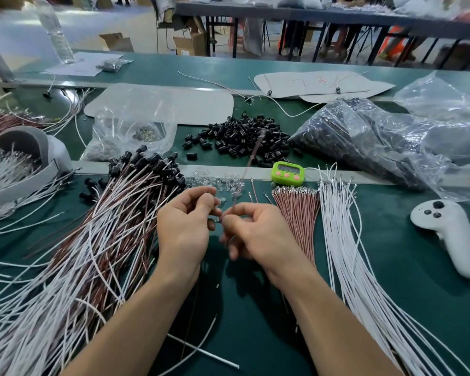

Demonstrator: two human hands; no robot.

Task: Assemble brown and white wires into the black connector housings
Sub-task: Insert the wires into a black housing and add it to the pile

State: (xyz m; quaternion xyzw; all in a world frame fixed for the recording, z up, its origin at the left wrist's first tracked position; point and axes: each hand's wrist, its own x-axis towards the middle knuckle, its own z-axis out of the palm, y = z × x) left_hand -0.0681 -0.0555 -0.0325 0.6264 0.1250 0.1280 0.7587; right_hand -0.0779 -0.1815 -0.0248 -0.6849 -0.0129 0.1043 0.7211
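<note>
Light: falling bright and even from overhead across the green table [391, 240].
Shadows: pooling soft and dark under both forearms [136, 321].
Glare: glinting off the clear plastic bags [377, 137].
Blur: smearing the raised brown wire [253, 156], the curled fingers [232, 251] of the right hand [258, 232], the far background.
Distortion: bowing table edges and the bottle [56, 31] near the borders.

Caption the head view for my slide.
Right hand pinches a brown wire beside the left hand; wired housings piled left, loose brown wires and white wires right.

Black housings [244, 137] lie heaped beyond brown wires [296, 213].
</note>
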